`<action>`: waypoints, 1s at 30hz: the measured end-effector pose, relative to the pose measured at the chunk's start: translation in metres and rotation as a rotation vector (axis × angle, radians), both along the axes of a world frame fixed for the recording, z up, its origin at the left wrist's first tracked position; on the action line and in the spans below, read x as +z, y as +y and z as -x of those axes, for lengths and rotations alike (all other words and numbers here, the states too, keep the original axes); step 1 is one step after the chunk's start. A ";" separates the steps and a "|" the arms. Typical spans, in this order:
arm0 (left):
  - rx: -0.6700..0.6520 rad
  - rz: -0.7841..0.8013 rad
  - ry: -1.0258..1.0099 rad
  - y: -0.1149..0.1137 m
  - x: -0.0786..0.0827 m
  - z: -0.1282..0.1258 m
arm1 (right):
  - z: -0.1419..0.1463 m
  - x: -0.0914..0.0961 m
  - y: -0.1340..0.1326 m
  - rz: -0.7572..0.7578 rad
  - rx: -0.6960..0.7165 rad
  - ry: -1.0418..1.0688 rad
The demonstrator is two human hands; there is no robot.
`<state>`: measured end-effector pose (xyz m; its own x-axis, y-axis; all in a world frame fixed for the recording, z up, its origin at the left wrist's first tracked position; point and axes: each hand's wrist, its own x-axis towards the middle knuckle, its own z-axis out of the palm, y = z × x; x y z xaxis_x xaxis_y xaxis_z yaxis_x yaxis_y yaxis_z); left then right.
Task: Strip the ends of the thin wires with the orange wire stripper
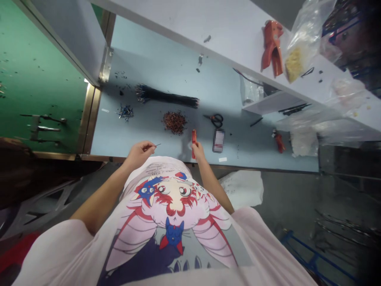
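Observation:
My left hand point(140, 153) is closed in a pinch on a short thin dark wire point(156, 145) whose tip pokes out to the right, just above the near edge of the pale blue bench point(166, 83). My right hand point(199, 151) grips an orange-handled tool point(194, 140) that stands upright out of the fist. Beyond the hands lie a pile of small reddish-brown parts point(175, 121) and a long bundle of black wires point(166, 96).
Black-handled scissors point(215, 119), a small dark phone-like object point(218, 140) and a red tool point(279, 142) lie to the right. A small heap of blue-grey bits point(126, 112) is at left. The white shelf above carries an orange tool point(272, 47) and plastic bags point(303, 37).

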<state>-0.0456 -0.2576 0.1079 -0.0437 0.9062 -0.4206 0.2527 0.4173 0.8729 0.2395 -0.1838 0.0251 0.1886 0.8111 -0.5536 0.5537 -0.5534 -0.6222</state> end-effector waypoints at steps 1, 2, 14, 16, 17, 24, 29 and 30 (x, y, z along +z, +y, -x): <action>0.015 -0.012 0.003 0.000 0.000 0.000 | 0.002 0.009 -0.001 0.006 0.007 0.065; 0.032 -0.024 -0.001 0.000 0.001 -0.001 | 0.004 0.019 -0.002 0.014 0.018 0.142; 0.243 -0.450 0.193 0.016 0.048 -0.023 | 0.047 0.136 -0.024 0.227 0.173 1.091; 0.247 -0.550 0.246 0.017 0.055 -0.024 | 0.048 0.144 -0.028 0.189 0.200 1.099; 0.238 -0.597 0.263 0.017 0.058 -0.024 | 0.048 0.147 -0.029 0.172 0.212 1.102; 0.200 -0.756 0.312 0.020 0.065 -0.025 | 0.048 0.165 -0.036 0.156 0.277 1.060; 0.166 -0.771 0.356 0.020 0.067 -0.024 | 0.052 0.171 -0.039 0.160 0.298 1.048; 0.160 -0.775 0.361 0.020 0.068 -0.024 | 0.053 0.172 -0.039 0.164 0.303 1.048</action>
